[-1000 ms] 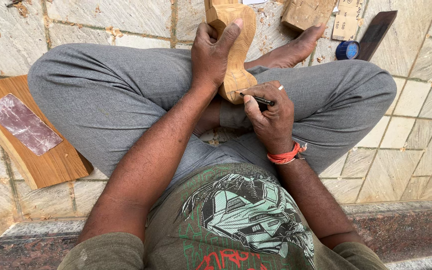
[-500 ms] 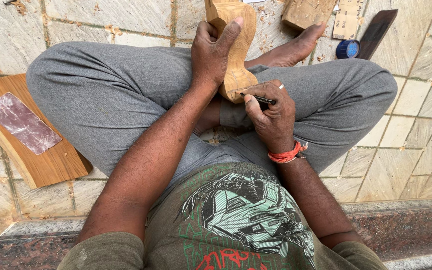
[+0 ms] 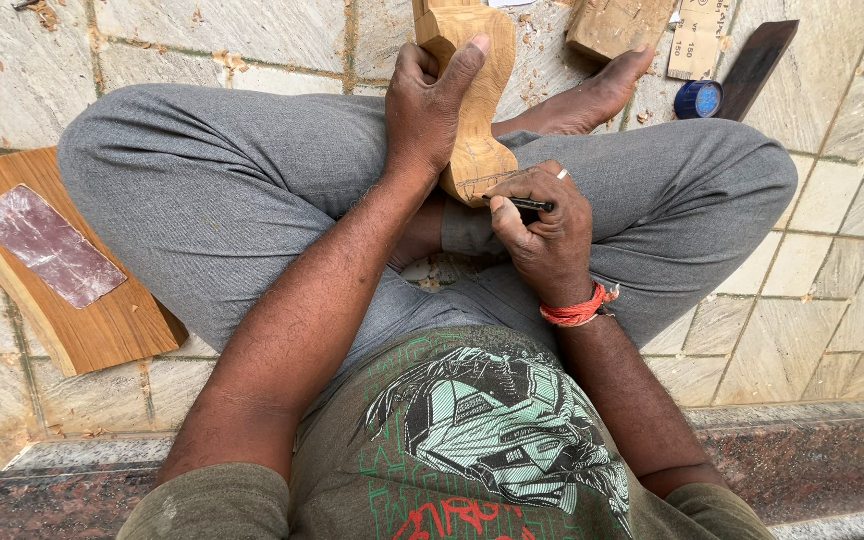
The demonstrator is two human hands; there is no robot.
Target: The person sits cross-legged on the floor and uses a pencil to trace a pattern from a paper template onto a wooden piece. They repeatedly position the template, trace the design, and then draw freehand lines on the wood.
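Marking step in progress. Left hand (image 3: 432,105) wraps the carved wooden piece (image 3: 474,110), propped upright over the lap. Right hand (image 3: 544,235) pinches a pen (image 3: 524,204), tip at its lower end. Next stroke likely needs a steady grip.

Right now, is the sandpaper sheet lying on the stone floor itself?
No, the reddish sandpaper sheet lies on top of the wooden board, away from the left hand gripping the carved wood piece.
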